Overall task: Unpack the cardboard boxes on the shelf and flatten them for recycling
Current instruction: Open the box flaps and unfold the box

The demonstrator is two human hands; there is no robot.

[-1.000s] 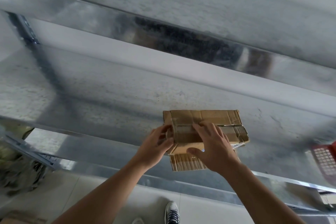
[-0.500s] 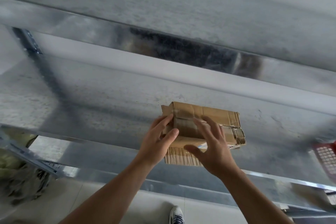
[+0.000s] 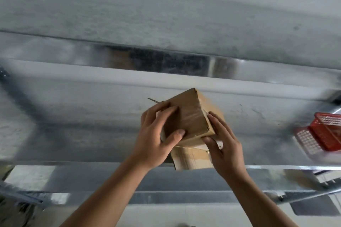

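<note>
Box: a small cardboard box [image 3: 188,116], taped on top, is tilted above the metal shelf [image 3: 73,116] near its front edge, with one flap hanging down.
Left hand [image 3: 155,138]: it grips the left side, thumb on the top face.
Right hand [image 3: 225,145]: it grips the right corner.
Basket: a red basket [image 3: 326,134] stands far right on the shelf.

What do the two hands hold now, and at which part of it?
Both hold the cardboard box above the metal shelf. The left hand grips its left side, thumb on the taped face; the right hand grips its right lower corner.
</note>
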